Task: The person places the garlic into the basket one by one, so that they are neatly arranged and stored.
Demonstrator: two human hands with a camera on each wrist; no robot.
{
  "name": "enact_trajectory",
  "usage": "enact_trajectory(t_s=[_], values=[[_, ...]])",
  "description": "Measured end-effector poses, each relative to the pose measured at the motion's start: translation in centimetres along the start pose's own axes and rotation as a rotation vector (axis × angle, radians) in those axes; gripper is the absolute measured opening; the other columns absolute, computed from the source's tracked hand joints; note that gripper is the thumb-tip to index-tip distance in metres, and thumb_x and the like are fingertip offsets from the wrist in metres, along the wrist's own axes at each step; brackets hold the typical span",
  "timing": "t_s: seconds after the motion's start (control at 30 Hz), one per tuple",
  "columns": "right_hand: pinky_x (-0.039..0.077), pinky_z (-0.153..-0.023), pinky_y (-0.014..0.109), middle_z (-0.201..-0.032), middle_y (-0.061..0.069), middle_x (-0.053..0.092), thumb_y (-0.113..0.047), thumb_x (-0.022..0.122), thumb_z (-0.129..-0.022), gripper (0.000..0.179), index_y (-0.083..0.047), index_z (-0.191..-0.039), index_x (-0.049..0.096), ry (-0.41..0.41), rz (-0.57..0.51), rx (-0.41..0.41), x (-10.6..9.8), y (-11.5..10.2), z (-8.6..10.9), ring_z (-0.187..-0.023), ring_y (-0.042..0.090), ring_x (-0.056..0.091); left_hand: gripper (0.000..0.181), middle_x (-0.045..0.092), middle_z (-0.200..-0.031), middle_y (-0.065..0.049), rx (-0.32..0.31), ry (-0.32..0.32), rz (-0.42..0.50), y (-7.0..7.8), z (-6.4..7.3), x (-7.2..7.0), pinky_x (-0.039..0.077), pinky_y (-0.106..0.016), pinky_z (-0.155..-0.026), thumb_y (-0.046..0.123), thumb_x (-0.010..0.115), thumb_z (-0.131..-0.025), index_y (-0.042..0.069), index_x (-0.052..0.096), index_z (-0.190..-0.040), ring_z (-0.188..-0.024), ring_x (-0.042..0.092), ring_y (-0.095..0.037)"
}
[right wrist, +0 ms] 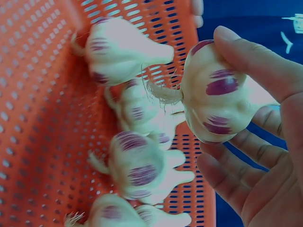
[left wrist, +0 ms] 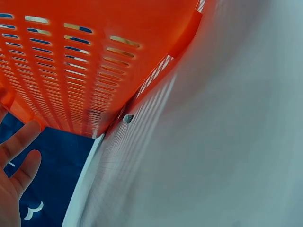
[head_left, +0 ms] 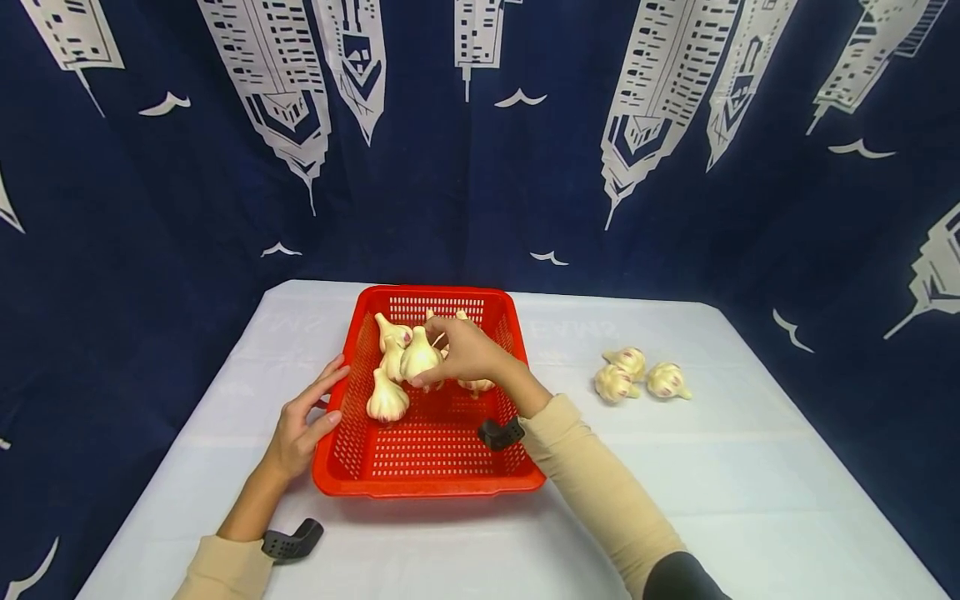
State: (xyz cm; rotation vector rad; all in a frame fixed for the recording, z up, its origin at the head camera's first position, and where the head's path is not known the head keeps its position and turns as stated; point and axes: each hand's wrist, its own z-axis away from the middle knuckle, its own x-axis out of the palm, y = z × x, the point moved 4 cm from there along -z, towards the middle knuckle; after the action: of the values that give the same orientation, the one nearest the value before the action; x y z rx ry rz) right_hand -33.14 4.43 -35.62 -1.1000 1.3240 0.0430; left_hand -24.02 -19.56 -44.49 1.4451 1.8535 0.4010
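Observation:
My right hand [head_left: 468, 354] grips a garlic bulb [head_left: 419, 357] above a red plastic basket [head_left: 427, 487]. In the right wrist view, this garlic bulb [right wrist: 215, 97] shows purple streaks and a tuft of roots, with the thumb on one side and fingers on the other. Several more garlic bulbs [head_left: 387, 400] lie in the basket, some partly hidden behind the right hand. At the basket's left side, my left hand [head_left: 296, 433] touches the rim with extended fingers; its fingers [left wrist: 26, 137] appear at the edge of the left wrist view, beside the slotted wall.
Three garlic bulbs [head_left: 617, 383] lie together on the white tablecloth [head_left: 675, 467], right of the basket. A dark blue curtain [head_left: 465, 192] with white building prints hangs behind the table. Each wrist carries a black strap-on device [head_left: 294, 540].

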Motion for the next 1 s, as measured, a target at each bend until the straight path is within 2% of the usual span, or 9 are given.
enact_trajectory(t_s=[0.33, 0.7, 0.83, 1.0], values=[[0.05, -0.072, 0.023, -0.095, 0.0, 0.066, -0.031, 0.092, -0.067, 0.047, -0.01, -0.097, 0.063, -0.097, 0.091, -0.011, 1.7, 0.7, -0.1, -0.083, 0.012, 0.065, 0.055, 0.042, -0.15, -0.024, 0.0, 0.003, 0.004, 0.2, 0.1, 0.0, 0.042, -0.019, -0.08, 0.0, 0.052, -0.082, -0.007, 0.053, -0.137, -0.114, 0.054, -0.002], [0.046, -0.069, 0.023, -0.09, 0.0, 0.066, -0.03, 0.093, -0.065, 0.051, -0.011, -0.098, 0.059, -0.187, 0.179, 0.025, 3.1, 1.3, 0.2, -0.078, 0.012, 0.056, 0.055, 0.042, -0.149, -0.024, -0.003, 0.004, -0.003, 0.2, 0.2, 0.2, 0.041, -0.02, -0.08, 0.0, 0.052, -0.083, -0.006, 0.052, -0.138, -0.116, 0.053, -0.002], [0.04, -0.064, 0.023, -0.079, -0.002, 0.058, -0.029, 0.093, -0.065, 0.05, -0.011, -0.093, 0.057, -0.194, 0.192, 0.026, 3.1, 1.4, 0.2, -0.071, 0.012, 0.047, 0.055, 0.042, -0.149, -0.024, 0.001, 0.006, 0.001, 0.4, 0.1, 0.2, 0.041, -0.019, -0.08, 0.0, 0.052, -0.083, -0.006, 0.053, -0.138, -0.113, 0.054, -0.002], [0.034, -0.061, 0.023, -0.071, -0.003, 0.046, -0.029, 0.093, -0.065, 0.048, -0.012, -0.091, 0.056, -0.214, 0.229, 0.039, 3.1, 1.6, 0.2, -0.068, 0.01, 0.04, 0.055, 0.042, -0.149, -0.025, 0.013, 0.003, 0.011, 0.6, -0.1, 0.3, 0.041, -0.02, -0.08, 0.0, 0.052, -0.083, -0.006, 0.053, -0.138, -0.12, 0.051, -0.003]])
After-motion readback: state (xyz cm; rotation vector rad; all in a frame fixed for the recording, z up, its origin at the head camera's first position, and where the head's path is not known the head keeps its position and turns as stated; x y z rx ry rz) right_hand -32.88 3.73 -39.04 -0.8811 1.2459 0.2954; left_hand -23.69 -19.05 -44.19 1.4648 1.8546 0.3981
